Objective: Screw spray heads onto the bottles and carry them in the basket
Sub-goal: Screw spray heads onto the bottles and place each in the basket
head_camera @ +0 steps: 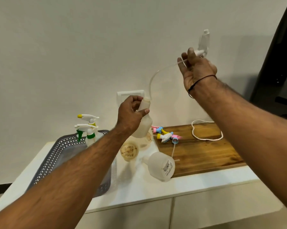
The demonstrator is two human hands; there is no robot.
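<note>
The left hand (131,113) grips a frosted bottle (142,124) by its neck, raised above the counter (139,190). The right hand (196,70) pinches a white spray head (204,41) held high — its dip tube (156,75) curves down into the bottle's mouth. A grey basket (56,156) at the counter's left edge holds two capped bottles (90,137); two empty bottles (161,166) lie mid-counter, loose spray heads (166,136) on the wooden board (202,154).

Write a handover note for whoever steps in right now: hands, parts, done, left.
Left hand: grip shut on the neck of a translucent plastic bottle, lifted above the counter.
Right hand: raised, grip shut on a white spray head; its clear dip tube curves down with its tip at the bottle mouth. Head not yet screwed on.
Done: two bottles with white spray heads stand in the grey perforated plastic basket.
Left: two empty bottles lie on the white counter, and loose pink, blue and yellow spray heads lie on the wooden board. Assemble them, then carry the basket.
</note>
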